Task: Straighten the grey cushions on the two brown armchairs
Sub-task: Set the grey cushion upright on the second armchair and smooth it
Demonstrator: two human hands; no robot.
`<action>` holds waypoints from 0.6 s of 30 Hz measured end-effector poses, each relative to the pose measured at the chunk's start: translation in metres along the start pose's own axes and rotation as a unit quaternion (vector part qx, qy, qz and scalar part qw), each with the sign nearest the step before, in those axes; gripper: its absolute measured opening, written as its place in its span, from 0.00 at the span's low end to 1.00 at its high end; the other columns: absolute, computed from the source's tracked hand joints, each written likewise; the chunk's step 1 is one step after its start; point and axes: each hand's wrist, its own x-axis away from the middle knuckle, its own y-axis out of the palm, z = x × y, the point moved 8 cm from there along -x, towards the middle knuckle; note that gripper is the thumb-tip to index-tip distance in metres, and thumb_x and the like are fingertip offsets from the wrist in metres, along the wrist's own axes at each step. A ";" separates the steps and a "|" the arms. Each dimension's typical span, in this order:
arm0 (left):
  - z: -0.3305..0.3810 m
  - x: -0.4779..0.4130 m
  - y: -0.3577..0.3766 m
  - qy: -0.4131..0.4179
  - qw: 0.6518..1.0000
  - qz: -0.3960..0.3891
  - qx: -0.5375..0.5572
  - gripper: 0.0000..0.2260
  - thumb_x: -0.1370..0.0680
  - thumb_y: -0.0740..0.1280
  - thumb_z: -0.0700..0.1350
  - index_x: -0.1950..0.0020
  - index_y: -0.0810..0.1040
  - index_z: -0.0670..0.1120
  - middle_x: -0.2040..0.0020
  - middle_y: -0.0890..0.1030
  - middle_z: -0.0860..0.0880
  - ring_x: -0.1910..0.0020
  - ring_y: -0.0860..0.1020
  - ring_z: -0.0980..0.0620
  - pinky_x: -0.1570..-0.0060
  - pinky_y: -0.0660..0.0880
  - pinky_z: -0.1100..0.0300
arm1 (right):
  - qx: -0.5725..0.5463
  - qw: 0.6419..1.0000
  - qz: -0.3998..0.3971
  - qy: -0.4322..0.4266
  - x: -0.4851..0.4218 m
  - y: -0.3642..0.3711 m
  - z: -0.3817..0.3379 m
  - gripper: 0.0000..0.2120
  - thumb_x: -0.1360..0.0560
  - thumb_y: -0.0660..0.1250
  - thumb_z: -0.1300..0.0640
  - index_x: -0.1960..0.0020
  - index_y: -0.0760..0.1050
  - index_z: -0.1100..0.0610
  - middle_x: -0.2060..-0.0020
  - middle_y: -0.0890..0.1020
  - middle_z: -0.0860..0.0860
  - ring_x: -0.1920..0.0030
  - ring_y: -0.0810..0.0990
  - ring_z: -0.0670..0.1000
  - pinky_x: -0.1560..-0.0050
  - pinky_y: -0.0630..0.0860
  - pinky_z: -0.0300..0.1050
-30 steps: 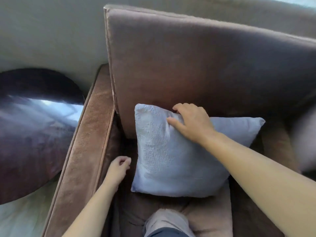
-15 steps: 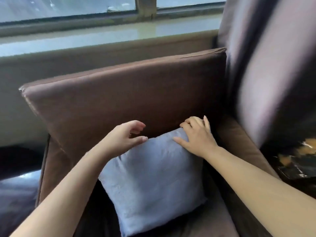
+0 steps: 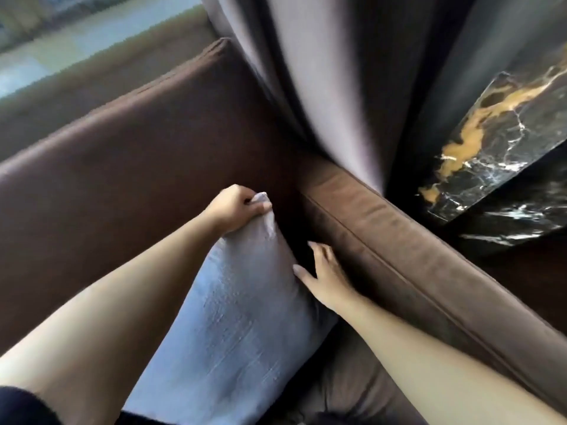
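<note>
A grey cushion [image 3: 233,314] stands on the seat of a brown armchair [image 3: 147,154], leaning against its back. My left hand [image 3: 236,207] grips the cushion's top right corner, fingers closed on the fabric. My right hand [image 3: 325,277] lies with fingers spread along the cushion's right edge, in the gap between the cushion and the armchair's right armrest [image 3: 408,250]. My left forearm hides the cushion's left part. Only this one armchair is in view.
A grey curtain [image 3: 331,87] hangs behind the right armrest. A black marble block with gold veins [image 3: 503,139] stands to the right of the chair. A window sill [image 3: 76,47] runs behind the chair's back at top left.
The view has swung right toward the armrest. My left hand went from hovering open above the cushion to gripping its top right corner. My right hand slid from the top edge down the right side.
</note>
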 end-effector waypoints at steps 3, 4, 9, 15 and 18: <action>-0.013 -0.005 -0.001 0.050 0.995 -0.005 0.091 0.19 0.22 0.69 0.53 0.62 0.75 0.37 0.68 0.69 0.51 0.68 0.67 0.59 0.65 0.65 0.58 | -0.006 0.994 -0.073 0.087 0.022 0.040 0.074 0.30 0.20 0.62 0.45 0.23 0.60 0.55 0.26 0.65 0.56 0.27 0.66 0.56 0.28 0.64 0.48; -0.017 -0.005 0.000 0.053 0.991 -0.015 0.121 0.19 0.21 0.68 0.51 0.59 0.77 0.36 0.66 0.70 0.49 0.65 0.68 0.56 0.64 0.66 0.57 | -0.006 0.989 -0.093 0.115 0.028 0.050 0.097 0.28 0.20 0.62 0.47 0.24 0.61 0.55 0.26 0.67 0.57 0.27 0.67 0.57 0.29 0.65 0.47; -0.023 -0.008 0.009 0.026 0.977 -0.039 0.208 0.16 0.20 0.67 0.54 0.54 0.80 0.40 0.62 0.78 0.43 0.63 0.75 0.49 0.61 0.73 0.52 | -0.014 0.978 -0.127 0.166 0.044 0.065 0.161 0.22 0.20 0.60 0.63 0.26 0.67 0.57 0.30 0.73 0.57 0.29 0.70 0.56 0.32 0.62 0.39; -0.036 -0.022 0.013 -0.036 0.954 -0.080 0.287 0.23 0.23 0.66 0.56 0.47 0.78 0.34 0.55 0.80 0.37 0.56 0.77 0.42 0.68 0.78 0.62 | -0.015 0.981 -0.096 0.168 0.024 0.073 0.173 0.17 0.26 0.63 0.68 0.40 0.78 0.58 0.45 0.75 0.57 0.46 0.77 0.58 0.42 0.73 0.47; -0.047 -0.032 0.013 -0.048 0.945 -0.105 0.306 0.28 0.27 0.70 0.61 0.45 0.78 0.35 0.51 0.81 0.34 0.53 0.79 0.41 0.62 0.80 0.58 | 0.033 0.979 -0.089 0.178 0.018 0.073 0.182 0.03 0.25 0.64 0.62 0.52 0.76 0.59 0.53 0.72 0.55 0.52 0.76 0.60 0.57 0.66 0.46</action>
